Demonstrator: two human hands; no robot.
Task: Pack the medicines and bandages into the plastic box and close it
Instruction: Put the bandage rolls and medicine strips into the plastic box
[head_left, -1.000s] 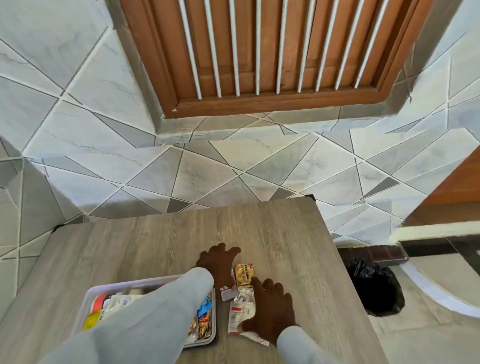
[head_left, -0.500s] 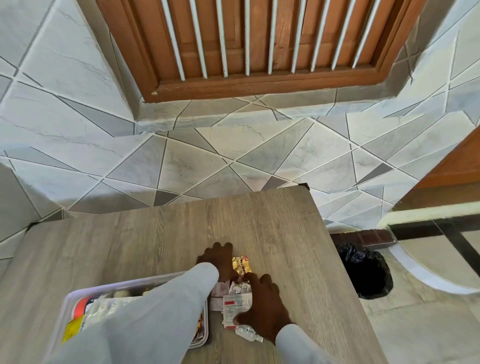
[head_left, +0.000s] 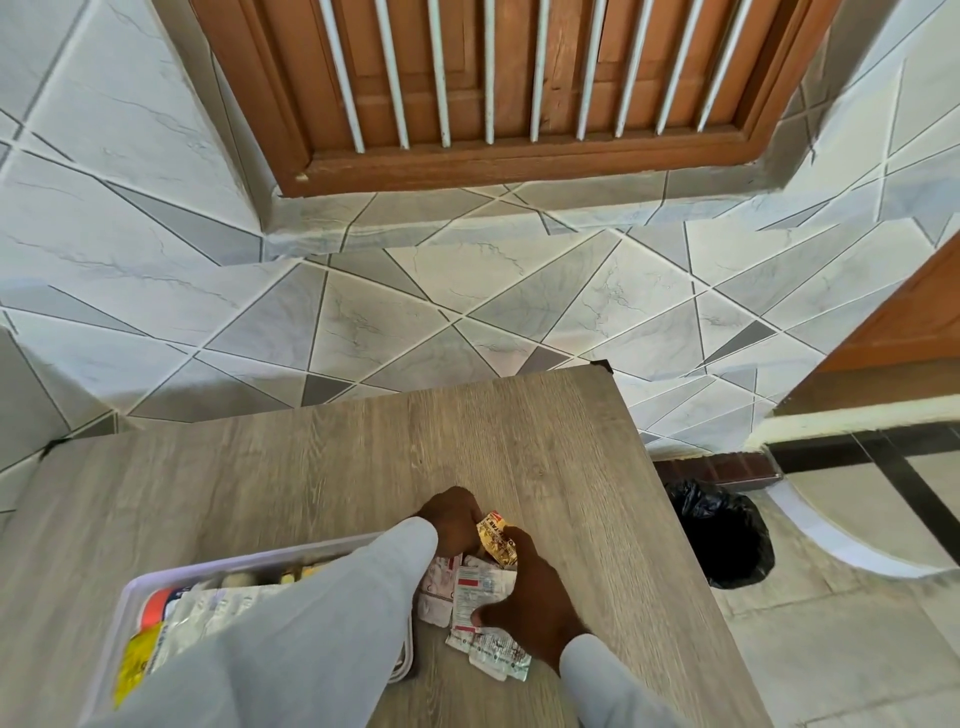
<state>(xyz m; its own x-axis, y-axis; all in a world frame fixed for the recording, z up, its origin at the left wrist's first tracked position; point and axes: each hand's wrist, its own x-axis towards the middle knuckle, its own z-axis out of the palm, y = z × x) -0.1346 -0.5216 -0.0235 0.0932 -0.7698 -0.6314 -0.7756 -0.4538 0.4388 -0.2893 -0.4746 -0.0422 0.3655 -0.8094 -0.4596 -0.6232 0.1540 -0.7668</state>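
Step in hand: gathering the loose medicine packets (head_left: 470, 592) that lie on the tabletop (head_left: 311, 467) just beside the right wall of the plastic box (head_left: 136, 587), near the tabletop's near right edge.

The left hand (head_left: 452, 522) reaches across the box, its sleeve covering much of the contents. Its fingers curl against the yellow foil packet (head_left: 496, 538) at the far end of the pile. The right hand (head_left: 530, 597) presses on the pile from the right, thumb laid on the white packets. Neither grip is fully clenched; both hands cup the pile between them. Whether any packet is lifted cannot be told.

The box is open and already holds several packets. No lid is visible.

Next move, as judged: close both hands on the pile, raise it clear of the box wall, and lower it inside. Thin foil strips may slip out; the strip (head_left: 498, 657) nearest the tabletop's near edge lies partly outside the grasp.
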